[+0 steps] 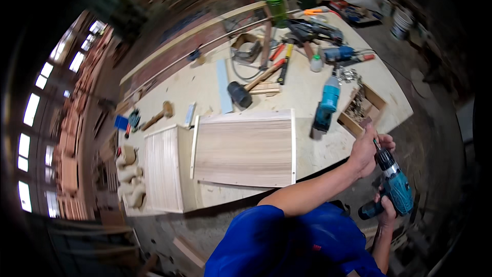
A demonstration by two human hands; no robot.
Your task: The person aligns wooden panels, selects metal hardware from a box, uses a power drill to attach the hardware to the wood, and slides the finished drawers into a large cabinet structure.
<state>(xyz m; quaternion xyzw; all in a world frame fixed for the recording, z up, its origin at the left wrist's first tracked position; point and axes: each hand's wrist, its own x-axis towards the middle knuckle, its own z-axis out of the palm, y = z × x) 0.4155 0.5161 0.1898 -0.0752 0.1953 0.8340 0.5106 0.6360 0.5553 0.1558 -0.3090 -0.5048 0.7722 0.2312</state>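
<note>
- Cordless drill [397, 190], teal and black, is off the near-right edge of the surface [318, 151], over the floor, in front of your right side.
- Your right hand [387, 211] is wrapped around its handle; your left hand [365, 151] has its fingers curled at the tip, and you cannot tell from this view whether they pinch the bit or some small piece.
- Its long axis slants from the chuck [385, 159], pointing up and left toward the surface, back to the motor end at lower right.
- That line matters most: the tip meets your left hand, which sits between the chuck and the open wooden box [348, 125] of small metal pieces.
- Both hands are near the drill; the right holds it, while the left is nearer the box and the surface edge.
- Mind the near edge, running diagonally between you and the box.
- Left of the box stands a second teal power tool [330, 95]; bare board separates it from the wooden panel [243, 149] with pale end strips.
</note>
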